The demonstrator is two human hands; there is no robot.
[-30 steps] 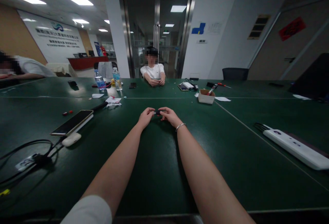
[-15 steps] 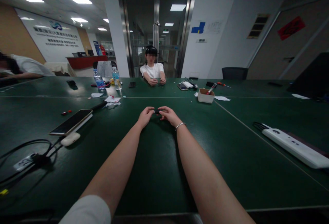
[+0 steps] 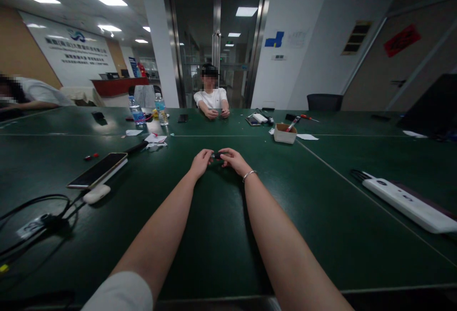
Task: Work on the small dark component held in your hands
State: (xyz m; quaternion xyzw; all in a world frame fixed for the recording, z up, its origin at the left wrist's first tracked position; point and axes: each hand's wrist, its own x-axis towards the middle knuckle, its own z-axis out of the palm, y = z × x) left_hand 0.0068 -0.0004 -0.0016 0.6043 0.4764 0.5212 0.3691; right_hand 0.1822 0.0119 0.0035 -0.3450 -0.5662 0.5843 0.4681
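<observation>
Between my hands, just above the green table [image 3: 221, 235], is a small black object [image 3: 217, 155] with a light, metallic-looking end on its left. Its kind is too small to make out. My left hand [image 3: 203, 162] pinches the light end with thumb and fingers. Closed on the black end is my right hand [image 3: 233, 160], with a silver bracelet [image 3: 249, 175] around the wrist. The fingertips cover part of the object.
To the left lie a phone [image 3: 98, 169], a white earbud case [image 3: 96, 194] and black cables [image 3: 53, 223]. A small box [image 3: 284, 134] stands ahead on the right, a white power bank-like device [image 3: 407, 204] nearer. Across the table sits a person [image 3: 211, 97] beyond two bottles [image 3: 161, 110].
My hands stay at nearly the same spot, both still on the small black object. Slightly more of its light end shows between the fingers. The view has shifted a little.
</observation>
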